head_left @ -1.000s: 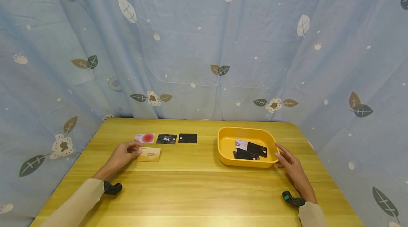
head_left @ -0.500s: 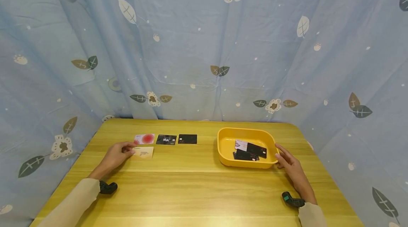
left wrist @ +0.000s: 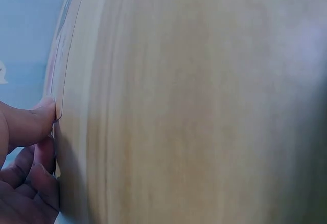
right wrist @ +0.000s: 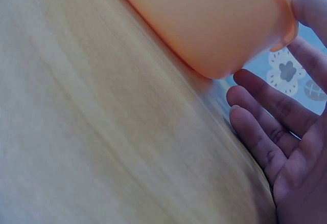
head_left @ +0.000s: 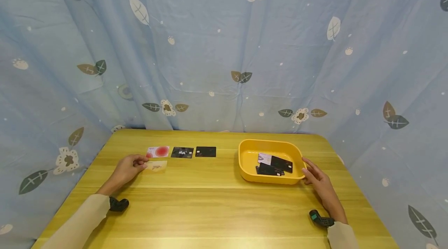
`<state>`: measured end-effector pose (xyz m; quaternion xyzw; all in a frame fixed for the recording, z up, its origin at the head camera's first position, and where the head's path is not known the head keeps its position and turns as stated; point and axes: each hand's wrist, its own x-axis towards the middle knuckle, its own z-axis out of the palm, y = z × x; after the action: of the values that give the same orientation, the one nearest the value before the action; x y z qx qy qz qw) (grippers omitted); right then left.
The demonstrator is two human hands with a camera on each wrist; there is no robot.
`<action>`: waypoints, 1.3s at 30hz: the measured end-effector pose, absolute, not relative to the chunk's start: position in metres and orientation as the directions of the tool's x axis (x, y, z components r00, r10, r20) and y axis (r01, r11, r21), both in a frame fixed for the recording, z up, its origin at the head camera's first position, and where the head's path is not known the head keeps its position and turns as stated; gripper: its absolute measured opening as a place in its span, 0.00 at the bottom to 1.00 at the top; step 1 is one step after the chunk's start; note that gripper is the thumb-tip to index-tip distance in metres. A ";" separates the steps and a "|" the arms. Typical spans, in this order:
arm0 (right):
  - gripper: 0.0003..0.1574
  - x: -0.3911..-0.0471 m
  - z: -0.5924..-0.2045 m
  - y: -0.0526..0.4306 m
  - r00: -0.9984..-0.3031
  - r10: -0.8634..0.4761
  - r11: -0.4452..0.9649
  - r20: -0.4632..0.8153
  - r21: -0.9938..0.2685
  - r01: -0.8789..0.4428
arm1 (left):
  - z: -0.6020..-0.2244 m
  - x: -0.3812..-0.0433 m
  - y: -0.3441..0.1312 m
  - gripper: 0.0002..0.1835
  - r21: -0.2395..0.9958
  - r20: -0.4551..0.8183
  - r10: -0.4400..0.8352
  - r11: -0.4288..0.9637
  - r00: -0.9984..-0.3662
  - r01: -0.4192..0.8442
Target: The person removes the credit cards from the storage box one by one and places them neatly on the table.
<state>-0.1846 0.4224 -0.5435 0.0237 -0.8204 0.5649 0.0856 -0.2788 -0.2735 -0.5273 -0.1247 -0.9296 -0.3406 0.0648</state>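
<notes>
At the table's left my left hand (head_left: 127,171) pinches the left edge of a pale gold card (head_left: 157,166), thumb near and fingertips at the far side. In the left wrist view the card's thin outline (left wrist: 62,81) runs out from the thumb, low over the wood. Just beyond lies a white card with a red circle (head_left: 161,151). A black Vip card (head_left: 182,152) and another black VIP card (head_left: 205,151) continue that row. My right hand (head_left: 320,181) holds the right rim of a yellow tray (head_left: 246,171) between thumb and index finger; its other fingers extend below the rim.
Inside the tray lie black cards (head_left: 281,164) and a light patterned card (head_left: 265,158), overlapping. The wooden table (head_left: 217,210) ends at a blue printed curtain (head_left: 210,66), which hangs behind and along both sides.
My left hand has shifted left with the gold card, bringing it just in front of the red-circle card. The right hand and the tray have stayed put.
</notes>
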 end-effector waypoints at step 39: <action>0.35 -0.184 -0.542 0.423 -0.986 0.053 0.361 0.159 -0.924 -0.129 | -0.474 -0.322 -0.155 0.10 0.642 0.309 0.332 0.618 -0.891 0.453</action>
<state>-0.1841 0.4231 -0.5423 0.0233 -0.8209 0.5648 0.0807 -0.3217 -0.1551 -0.4737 -0.2190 -0.8960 -0.3779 0.0802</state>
